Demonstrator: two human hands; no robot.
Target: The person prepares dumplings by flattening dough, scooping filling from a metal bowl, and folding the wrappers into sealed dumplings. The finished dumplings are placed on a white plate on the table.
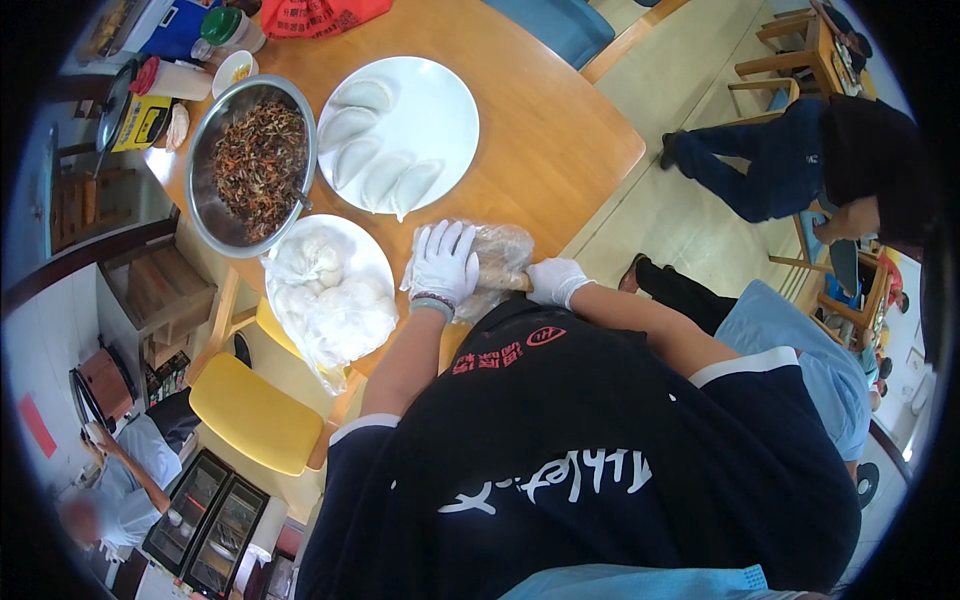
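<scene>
My left hand [443,262], in a thin white glove, lies flat with its fingers stretched out on clear plastic wrap [500,243] at the table's near edge. At the other end of the wrap is my right hand [557,282], also gloved, its fingers curled around something brownish beneath the plastic that I cannot make out. Just left of my left hand, a white plate [384,262] carries white dough balls [318,258] in a clear bag. Farther off, several pale half-moon dumplings [352,160] line the left side of a large round white plate [450,120].
A steel bowl [200,190] of shredded dark-and-orange filling [258,160] stands at the left, a utensil in it. Behind are a small white bowl [234,72], jars [228,28] and a red bag [320,12]. A yellow chair [250,410] is left; people stand right.
</scene>
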